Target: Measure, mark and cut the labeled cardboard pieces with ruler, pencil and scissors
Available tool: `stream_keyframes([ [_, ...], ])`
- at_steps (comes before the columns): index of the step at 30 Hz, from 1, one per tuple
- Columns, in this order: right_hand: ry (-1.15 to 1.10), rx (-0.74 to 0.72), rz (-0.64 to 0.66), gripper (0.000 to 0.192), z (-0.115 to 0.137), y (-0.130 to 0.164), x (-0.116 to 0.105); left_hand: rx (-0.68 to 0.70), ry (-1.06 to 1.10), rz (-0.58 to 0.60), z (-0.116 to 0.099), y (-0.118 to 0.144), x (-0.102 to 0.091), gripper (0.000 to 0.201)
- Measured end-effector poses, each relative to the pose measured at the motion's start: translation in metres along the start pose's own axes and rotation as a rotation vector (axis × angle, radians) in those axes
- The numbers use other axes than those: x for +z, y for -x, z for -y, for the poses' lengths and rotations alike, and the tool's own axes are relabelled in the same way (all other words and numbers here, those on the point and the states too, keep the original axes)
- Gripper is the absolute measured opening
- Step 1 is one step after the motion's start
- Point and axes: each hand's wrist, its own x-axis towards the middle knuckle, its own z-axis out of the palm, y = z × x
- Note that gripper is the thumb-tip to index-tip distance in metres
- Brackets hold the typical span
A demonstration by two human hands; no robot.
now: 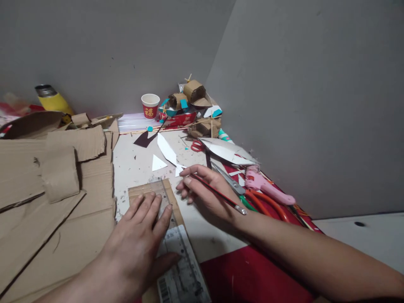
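My left hand [134, 240] lies flat, fingers stretched out, on a clear ruler [165, 197] over a brown cardboard strip [177, 209]. Under the ruler's near part is a white label with a barcode [163, 286]. My right hand [211, 193] pinches a red and black pencil [221, 195]; its silver end points back towards my wrist. The pencil's tip is hidden at the fingers, close to some small white paper pieces. Just past them lie a white pointed cut-out [166, 148] and a white triangle [158, 163].
Large cardboard sheets [91, 235] cover the left side. Orange-handled scissors [268, 205] and a pink glue gun [267, 185] lie right of my right hand. Cardboard models [194, 90], a red paper cup [150, 107] and a yellow bottle [55, 101] stand along the grey wall.
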Motion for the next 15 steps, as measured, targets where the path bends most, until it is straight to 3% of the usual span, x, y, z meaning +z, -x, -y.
stream_keyframes([
  [8,0.024,0.007,0.007,0.017,-0.0006,-0.001,-0.0018,0.041,0.067,-0.091,-0.0077,0.0028,0.0027,0.07],
  [15,0.01,0.02,-0.005,0.018,0.0012,-0.0023,-0.0014,-0.027,0.183,-0.062,0.0005,0.0048,0.0099,0.065],
])
